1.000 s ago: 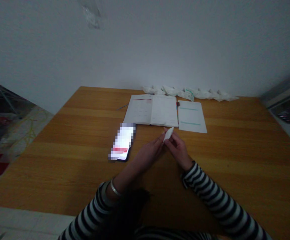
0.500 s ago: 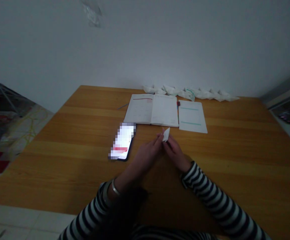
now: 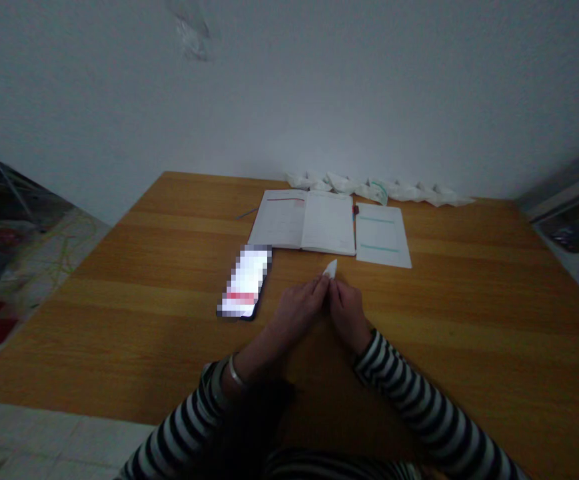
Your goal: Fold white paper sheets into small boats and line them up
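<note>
A small folded piece of white paper (image 3: 330, 269) sticks up between my two hands over the middle of the wooden table (image 3: 119, 300). My left hand (image 3: 299, 309) and my right hand (image 3: 345, 312) are pressed together, fingertips pinching the paper from both sides. Only the paper's tip shows above the fingers. Both arms wear black-and-white striped sleeves, and a bracelet sits on my left wrist.
A lit phone (image 3: 246, 283) lies left of my hands. An open notebook (image 3: 305, 221) and a loose white sheet (image 3: 382, 234) lie beyond them. A row of folded white paper shapes (image 3: 379, 189) lines the table's far edge by the wall.
My hands have drawn closer together and lower toward the table. Less of the folded paper shows now than one second ago.
</note>
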Demonstrator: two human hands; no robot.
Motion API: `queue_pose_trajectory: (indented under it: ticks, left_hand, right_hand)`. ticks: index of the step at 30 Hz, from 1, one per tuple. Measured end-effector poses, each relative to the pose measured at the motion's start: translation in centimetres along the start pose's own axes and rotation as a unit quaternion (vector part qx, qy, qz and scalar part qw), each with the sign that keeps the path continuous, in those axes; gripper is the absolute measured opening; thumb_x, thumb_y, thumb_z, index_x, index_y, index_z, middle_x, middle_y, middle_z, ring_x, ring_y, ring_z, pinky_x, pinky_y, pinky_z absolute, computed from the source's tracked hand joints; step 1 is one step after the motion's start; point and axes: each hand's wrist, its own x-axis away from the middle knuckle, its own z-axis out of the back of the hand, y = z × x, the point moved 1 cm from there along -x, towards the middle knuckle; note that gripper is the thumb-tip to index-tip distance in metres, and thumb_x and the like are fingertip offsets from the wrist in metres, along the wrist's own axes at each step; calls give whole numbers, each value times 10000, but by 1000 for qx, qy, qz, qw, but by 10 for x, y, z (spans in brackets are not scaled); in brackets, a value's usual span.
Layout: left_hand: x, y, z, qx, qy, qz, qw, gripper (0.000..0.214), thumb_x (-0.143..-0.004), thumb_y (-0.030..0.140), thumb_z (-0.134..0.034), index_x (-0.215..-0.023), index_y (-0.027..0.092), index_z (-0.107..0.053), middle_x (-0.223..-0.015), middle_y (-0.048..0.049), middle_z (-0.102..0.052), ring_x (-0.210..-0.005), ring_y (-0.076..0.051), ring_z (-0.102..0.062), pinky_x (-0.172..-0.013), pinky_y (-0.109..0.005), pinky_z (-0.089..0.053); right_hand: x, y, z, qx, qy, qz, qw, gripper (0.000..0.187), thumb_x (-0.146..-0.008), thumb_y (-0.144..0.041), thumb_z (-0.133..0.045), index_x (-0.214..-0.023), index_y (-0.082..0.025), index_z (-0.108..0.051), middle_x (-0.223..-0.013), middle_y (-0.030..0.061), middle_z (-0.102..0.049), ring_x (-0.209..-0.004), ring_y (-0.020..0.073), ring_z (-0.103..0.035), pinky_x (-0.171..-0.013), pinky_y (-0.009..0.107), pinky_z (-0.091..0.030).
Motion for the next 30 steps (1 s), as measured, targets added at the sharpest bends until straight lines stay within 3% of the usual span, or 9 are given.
queue_pose_trajectory:
  ticks: [8, 11, 14, 17, 23, 30]
  left_hand:
    - [0, 1, -3, -35, 12, -11, 999, 471, -956, 76, -476, -1423, 52, -419, -1380, -262, -580, -1187, -302, -650, -899, -402, -595]
    - [0, 2, -4, -18, 19, -32, 999, 554, -952, 60, -471, -1490, 87, -343, -1452, -262, -512, -1284, -314, -580, -957, -430, -574]
    - [0, 6, -6, -11, 26, -48, 998, 637, -954, 48, -454, -1550, 147, -251, -1493, -224, -484, -1369, -322, -494, -1003, -459, -551]
    - [-2, 10, -9, -6, 33, -38, 999, 631, -962, 48, -434, -1555, 132, -236, -1518, -223, -453, -1400, -326, -452, -1028, -459, -538]
    - [0, 5, -13, 12, 60, 5, 998, 694, -928, -5, -427, -1567, 139, -196, -1524, -244, -430, -1362, -304, -506, -1016, -434, -548]
    - [4, -1, -7, 78, 114, -47, 989, 714, -931, -5, -436, -1577, 194, -205, -1530, -203, -442, -1391, -275, -473, -1069, -433, -510]
  right_hand:
    - [-6, 9, 1, -58, -6, -40, 997, 414, -894, -411, -537, -549, -182, -556, -503, -26, -483, -517, 127, -420, -495, 245, -325]
    - [-7, 10, 1, -106, 8, -51, 993, 327, -848, -384, -599, -609, -168, -659, -555, -3, -596, -553, 147, -514, -538, 253, -403]
    - [-5, 10, 0, -179, 24, -72, 981, 202, -813, -342, -651, -787, -170, -752, -748, 43, -740, -713, 200, -658, -683, 302, -516]
    - [-2, 11, -3, -219, 45, -85, 971, 187, -810, -344, -673, -807, -174, -754, -790, 55, -762, -755, 212, -687, -734, 331, -548]
    - [3, 12, -7, -158, 87, -66, 981, 196, -828, -327, -671, -756, -159, -742, -680, 26, -715, -632, 177, -630, -622, 286, -520]
    - [6, 9, -4, -105, 108, -22, 988, 220, -845, -277, -645, -665, -162, -696, -604, -6, -628, -555, 138, -543, -561, 254, -462]
